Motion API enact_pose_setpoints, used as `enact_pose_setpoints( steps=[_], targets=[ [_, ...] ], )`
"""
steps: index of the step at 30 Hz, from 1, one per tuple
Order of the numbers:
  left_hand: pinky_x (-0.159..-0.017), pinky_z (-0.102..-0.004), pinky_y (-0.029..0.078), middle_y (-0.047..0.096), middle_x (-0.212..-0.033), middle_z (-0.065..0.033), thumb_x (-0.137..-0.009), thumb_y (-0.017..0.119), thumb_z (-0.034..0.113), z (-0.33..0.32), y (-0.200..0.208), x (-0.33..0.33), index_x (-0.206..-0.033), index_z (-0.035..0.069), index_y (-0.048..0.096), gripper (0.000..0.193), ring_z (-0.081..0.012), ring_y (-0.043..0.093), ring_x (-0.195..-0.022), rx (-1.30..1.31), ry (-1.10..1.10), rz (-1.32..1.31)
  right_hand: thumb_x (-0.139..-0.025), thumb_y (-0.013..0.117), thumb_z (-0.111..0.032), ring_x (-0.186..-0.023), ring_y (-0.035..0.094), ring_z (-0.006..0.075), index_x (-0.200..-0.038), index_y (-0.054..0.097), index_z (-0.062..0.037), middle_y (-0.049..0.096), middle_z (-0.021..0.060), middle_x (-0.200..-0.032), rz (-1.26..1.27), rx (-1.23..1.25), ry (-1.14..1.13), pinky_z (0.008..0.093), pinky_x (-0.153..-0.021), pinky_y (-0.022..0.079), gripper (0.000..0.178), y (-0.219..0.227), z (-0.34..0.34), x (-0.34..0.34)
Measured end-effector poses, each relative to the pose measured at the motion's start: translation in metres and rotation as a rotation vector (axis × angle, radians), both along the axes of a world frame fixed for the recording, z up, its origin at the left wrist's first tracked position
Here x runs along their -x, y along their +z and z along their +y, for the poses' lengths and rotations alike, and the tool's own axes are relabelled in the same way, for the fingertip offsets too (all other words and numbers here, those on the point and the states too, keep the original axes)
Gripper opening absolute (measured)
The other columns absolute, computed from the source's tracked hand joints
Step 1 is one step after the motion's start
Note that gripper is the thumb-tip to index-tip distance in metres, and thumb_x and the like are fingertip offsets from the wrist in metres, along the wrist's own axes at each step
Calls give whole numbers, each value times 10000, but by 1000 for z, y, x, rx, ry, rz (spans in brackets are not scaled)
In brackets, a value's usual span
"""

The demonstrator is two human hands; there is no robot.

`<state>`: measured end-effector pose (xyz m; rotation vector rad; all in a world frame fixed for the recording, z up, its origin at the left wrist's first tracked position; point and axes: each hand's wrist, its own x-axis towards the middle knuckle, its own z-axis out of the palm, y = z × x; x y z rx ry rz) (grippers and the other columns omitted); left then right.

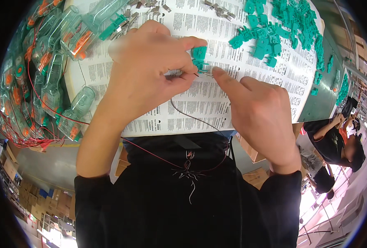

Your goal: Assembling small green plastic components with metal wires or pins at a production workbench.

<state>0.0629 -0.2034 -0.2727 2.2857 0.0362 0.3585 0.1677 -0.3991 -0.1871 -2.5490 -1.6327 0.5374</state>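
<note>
Fingers [195, 41] of the left hand [146, 60] clamp a blocky green plastic piece [199, 52] between their tips, those of the right hand [263, 105] just beside it, grip unclear, flat printed paper [220, 47] beneath.

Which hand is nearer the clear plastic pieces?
Left. The left hand is right of the clear plastic pieces; the right hand is farther right, past the left hand.

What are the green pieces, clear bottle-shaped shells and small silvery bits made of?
Green pieces: probably moulded plastic, opaque and evenly coloured. Clear shells: likely plastic, glossy with highlights, orange parts showing through. Silvery bits: apparently metal, judging by their grey shine.
</note>
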Motion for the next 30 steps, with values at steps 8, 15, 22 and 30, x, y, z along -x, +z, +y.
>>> enact_pose_setpoints(
  steps=[8,15,22,30],
  targets=[
    [-777,-317,462,789,-1111,33,-628,852,63,0,-1,-4,-725,116,721,172,-210,521,-856,-16,-5,-45,-757,648,-36,-599,656,256,-1147,735,-39,632,76,-706,-190,295,247,343,-506,471,399,29,42,11],
    [-816,-331,453,783,-1137,44,-638,831,78,2,6,1,-738,128,715,161,-208,545,-883,10,18,34,-821,687,-42,-696,686,251,-1037,728,-3,686,91,-786,154,-92,-13,330,-621,518,223,17,8,-34],
    [-843,-368,434,746,-1148,47,-697,791,121,-26,30,10,-798,143,707,133,-205,554,-926,-479,184,-28,-853,780,-133,-781,685,289,-970,735,-36,676,105,-836,191,-597,-436,391,-673,528,159,-38,19,-61],
    [-844,-385,435,676,-925,-1,-789,784,114,-21,12,10,-861,122,728,91,-240,573,-935,-186,228,24,-837,784,-67,-806,667,232,-987,730,-22,712,97,-964,41,-413,-307,331,-692,518,166,-52,41,-75]
  ],
)
